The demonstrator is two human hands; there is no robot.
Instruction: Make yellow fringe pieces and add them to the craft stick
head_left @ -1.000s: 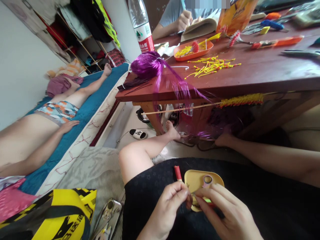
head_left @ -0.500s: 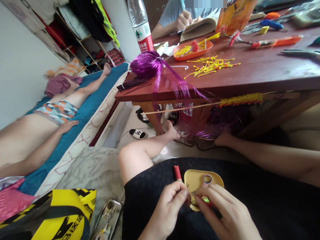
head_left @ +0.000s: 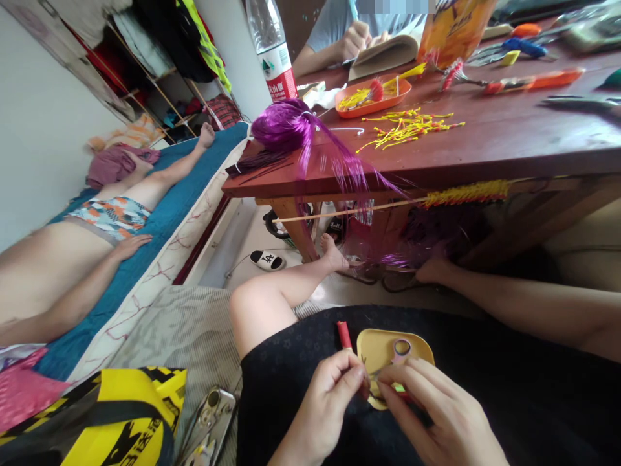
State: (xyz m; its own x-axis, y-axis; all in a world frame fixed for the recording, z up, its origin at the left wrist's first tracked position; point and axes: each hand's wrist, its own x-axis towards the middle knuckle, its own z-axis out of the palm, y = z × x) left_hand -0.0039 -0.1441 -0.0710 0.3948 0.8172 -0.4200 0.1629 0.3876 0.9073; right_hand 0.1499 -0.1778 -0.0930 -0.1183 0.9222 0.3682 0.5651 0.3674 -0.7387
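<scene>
Over my lap, my left hand (head_left: 334, 401) pinches thumb against forefinger; whatever lies between them is too small to name. Close beside it on the right, my right hand (head_left: 431, 408) is closed in a similar pinch, its fingertips hiding what they hold. Beneath both hands a small yellow tray (head_left: 378, 343) rests on the black cloth. Scissors (head_left: 402, 349) lie in the tray, one pinkish handle loop showing and the rest partly covered by my right hand. A red-capped stick-like thing (head_left: 344, 334) sits just left of the tray, its lower end behind my left hand.
A dark red table (head_left: 509, 136) ahead bears purple strands (head_left: 286, 126), yellow red-tipped stems (head_left: 407, 129), an orange dish (head_left: 373, 107) and a bottle (head_left: 276, 58). A thin stick (head_left: 349, 212) runs below its edge. Another person writes behind it; someone lies on the bed (head_left: 194, 168) at left.
Both hands stay nearly in place over the tray, with only a slight shift of the fingers. The view has moved very slightly.
</scene>
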